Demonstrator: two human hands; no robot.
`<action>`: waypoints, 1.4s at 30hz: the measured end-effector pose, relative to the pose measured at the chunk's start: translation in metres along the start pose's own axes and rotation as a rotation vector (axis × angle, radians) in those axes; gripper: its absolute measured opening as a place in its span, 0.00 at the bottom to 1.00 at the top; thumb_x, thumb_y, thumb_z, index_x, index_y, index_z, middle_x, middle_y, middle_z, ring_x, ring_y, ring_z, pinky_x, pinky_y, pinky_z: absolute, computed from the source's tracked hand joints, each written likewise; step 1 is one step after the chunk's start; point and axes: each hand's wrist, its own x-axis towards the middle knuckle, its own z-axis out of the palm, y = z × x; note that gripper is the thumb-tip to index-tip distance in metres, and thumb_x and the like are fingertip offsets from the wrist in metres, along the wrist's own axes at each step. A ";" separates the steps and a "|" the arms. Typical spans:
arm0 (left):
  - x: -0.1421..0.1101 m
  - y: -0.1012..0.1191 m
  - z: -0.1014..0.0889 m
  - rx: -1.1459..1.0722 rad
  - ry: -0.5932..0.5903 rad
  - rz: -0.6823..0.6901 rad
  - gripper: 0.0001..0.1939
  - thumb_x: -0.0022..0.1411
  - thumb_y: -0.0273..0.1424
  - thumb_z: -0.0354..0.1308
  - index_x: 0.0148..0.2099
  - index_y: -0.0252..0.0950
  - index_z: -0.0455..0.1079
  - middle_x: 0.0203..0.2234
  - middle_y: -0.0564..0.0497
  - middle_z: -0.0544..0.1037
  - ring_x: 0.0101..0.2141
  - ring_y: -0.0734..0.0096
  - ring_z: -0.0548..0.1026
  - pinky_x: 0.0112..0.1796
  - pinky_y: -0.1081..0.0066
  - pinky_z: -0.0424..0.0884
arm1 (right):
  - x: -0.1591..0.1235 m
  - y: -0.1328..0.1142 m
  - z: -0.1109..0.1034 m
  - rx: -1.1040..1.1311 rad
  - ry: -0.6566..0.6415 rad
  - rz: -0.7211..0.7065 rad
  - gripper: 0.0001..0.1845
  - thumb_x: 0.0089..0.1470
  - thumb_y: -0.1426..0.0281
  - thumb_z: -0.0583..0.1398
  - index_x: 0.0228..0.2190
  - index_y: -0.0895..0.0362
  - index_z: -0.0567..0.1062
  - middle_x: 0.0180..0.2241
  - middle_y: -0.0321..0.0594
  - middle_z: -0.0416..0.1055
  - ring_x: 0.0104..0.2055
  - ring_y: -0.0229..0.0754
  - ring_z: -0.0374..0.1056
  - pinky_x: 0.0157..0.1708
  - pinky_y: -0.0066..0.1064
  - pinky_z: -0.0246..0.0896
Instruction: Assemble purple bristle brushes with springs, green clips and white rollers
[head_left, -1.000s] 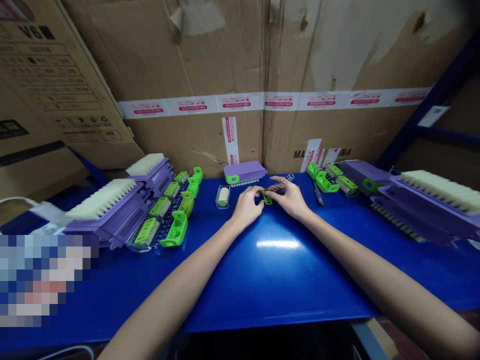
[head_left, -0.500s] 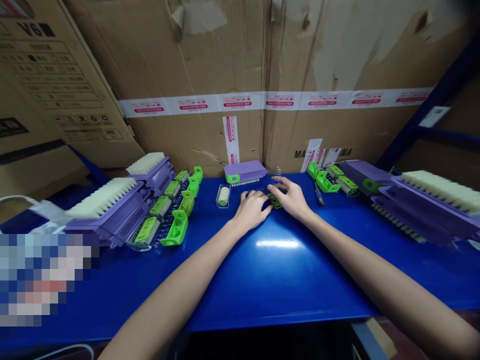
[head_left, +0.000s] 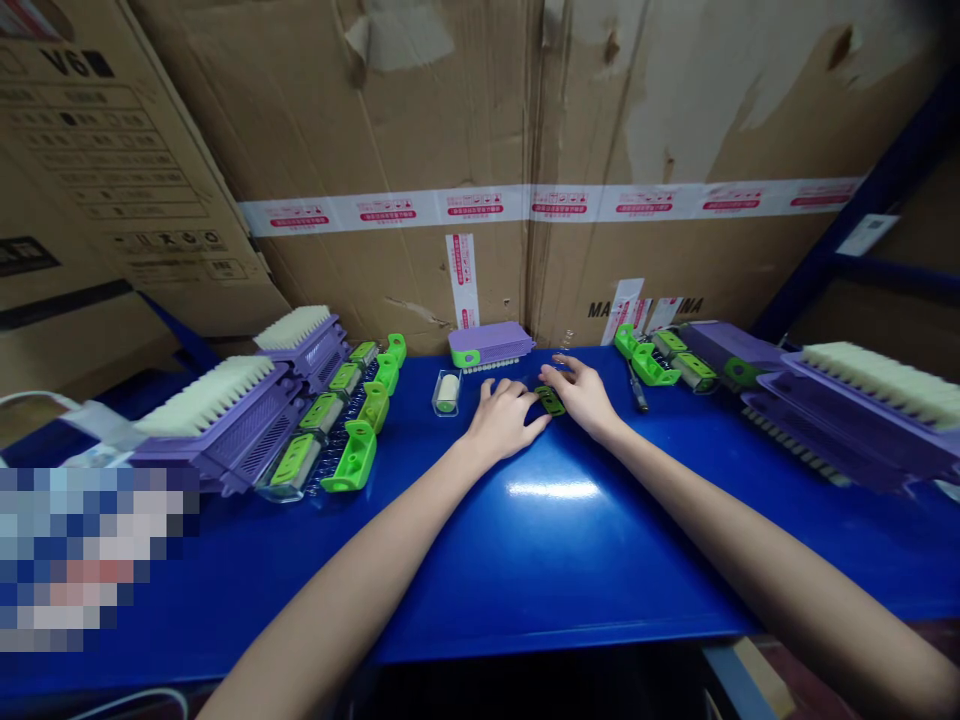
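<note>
So, green plate (head_left: 551,401) on the tabletop (head_left: 555,560), between both hands. Taking plate as clock centre, 12 away from the body.

Coming in from 8 with left hand (head_left: 504,420): loosely spread, thumb apart, tips at or just beside plate edge. Can't tell if gripping. Coming in from 3 with right hand (head_left: 589,398): narrow at the tips, seemingly pinching wire spring (head_left: 568,341), with coil poking up between 12 and 1. Blurred there, so can't confirm exact pinch point.

Biggest risk, as judged: dropping or pinging the spring, from a shallow pinch with the same hand busy at the plate. Also easy to skid the plate, given slick, shiny paint and any uneven sideways push. Might snag the coil on purple brush head (head_left: 491,342) at 10 to 11 with a wide swing left. Might tip clear case (head_left: 447,392) with white roller inside, at 9, by backing left fingers out carelessly. Might bump slim dark tool (head_left: 638,392) at 3 by drifting outward.
</note>
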 end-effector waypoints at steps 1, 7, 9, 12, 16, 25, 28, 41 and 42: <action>0.000 0.000 0.000 0.004 -0.001 -0.003 0.20 0.64 0.43 0.51 0.49 0.35 0.72 0.47 0.44 0.75 0.50 0.57 0.68 0.55 0.52 0.54 | -0.001 0.000 0.000 -0.047 -0.005 -0.037 0.28 0.53 0.61 0.61 0.52 0.63 0.67 0.39 0.48 0.77 0.43 0.47 0.74 0.47 0.39 0.66; -0.001 0.002 -0.002 0.136 0.049 -0.015 0.18 0.65 0.39 0.49 0.48 0.33 0.72 0.44 0.41 0.76 0.47 0.55 0.69 0.50 0.55 0.59 | -0.001 0.004 -0.002 -0.219 -0.024 -0.149 0.32 0.47 0.64 0.65 0.53 0.60 0.67 0.41 0.46 0.77 0.44 0.47 0.73 0.48 0.40 0.66; -0.001 0.001 -0.008 0.241 0.094 -0.004 0.18 0.67 0.36 0.46 0.44 0.31 0.73 0.40 0.39 0.76 0.46 0.53 0.69 0.47 0.55 0.60 | 0.000 0.005 -0.003 -0.247 -0.012 -0.159 0.33 0.45 0.66 0.66 0.53 0.60 0.67 0.42 0.47 0.76 0.45 0.47 0.73 0.48 0.40 0.66; 0.001 -0.002 -0.023 0.385 0.163 -0.087 0.20 0.68 0.32 0.41 0.40 0.29 0.73 0.37 0.36 0.75 0.43 0.52 0.70 0.43 0.55 0.60 | 0.001 0.004 -0.005 -0.281 -0.001 -0.156 0.34 0.44 0.67 0.66 0.54 0.60 0.67 0.42 0.47 0.76 0.46 0.47 0.72 0.50 0.40 0.65; 0.002 -0.014 -0.042 0.454 0.185 -0.439 0.17 0.66 0.32 0.43 0.42 0.25 0.70 0.37 0.33 0.74 0.40 0.50 0.72 0.40 0.57 0.62 | 0.001 0.003 -0.005 -0.304 -0.014 -0.134 0.33 0.46 0.67 0.64 0.54 0.60 0.67 0.42 0.47 0.76 0.45 0.47 0.72 0.49 0.40 0.65; 0.000 -0.040 -0.055 0.084 0.051 -0.718 0.17 0.56 0.32 0.56 0.47 0.28 0.66 0.36 0.33 0.77 0.39 0.46 0.76 0.35 0.61 0.66 | 0.004 0.010 -0.007 -0.277 -0.021 -0.157 0.30 0.47 0.68 0.63 0.53 0.57 0.67 0.41 0.44 0.76 0.43 0.45 0.73 0.48 0.40 0.67; 0.007 -0.040 -0.059 -0.544 0.134 -0.753 0.18 0.50 0.39 0.62 0.40 0.34 0.68 0.30 0.41 0.77 0.32 0.57 0.76 0.28 0.69 0.65 | 0.005 0.012 -0.007 -0.278 -0.020 -0.152 0.30 0.46 0.69 0.63 0.53 0.58 0.67 0.40 0.45 0.76 0.43 0.46 0.73 0.48 0.40 0.67; 0.007 -0.068 -0.053 -1.055 0.288 -0.707 0.16 0.54 0.45 0.54 0.36 0.38 0.65 0.21 0.55 0.72 0.17 0.78 0.65 0.19 0.78 0.54 | 0.004 0.009 -0.008 -0.250 -0.044 -0.150 0.29 0.47 0.71 0.62 0.53 0.58 0.67 0.39 0.43 0.76 0.42 0.45 0.73 0.46 0.39 0.67; 0.005 -0.070 -0.053 -0.861 0.281 -0.668 0.15 0.54 0.45 0.55 0.36 0.38 0.66 0.22 0.53 0.74 0.20 0.75 0.69 0.21 0.77 0.58 | 0.004 0.009 -0.008 -0.247 -0.046 -0.150 0.29 0.47 0.71 0.62 0.53 0.58 0.67 0.39 0.43 0.77 0.41 0.45 0.73 0.46 0.39 0.67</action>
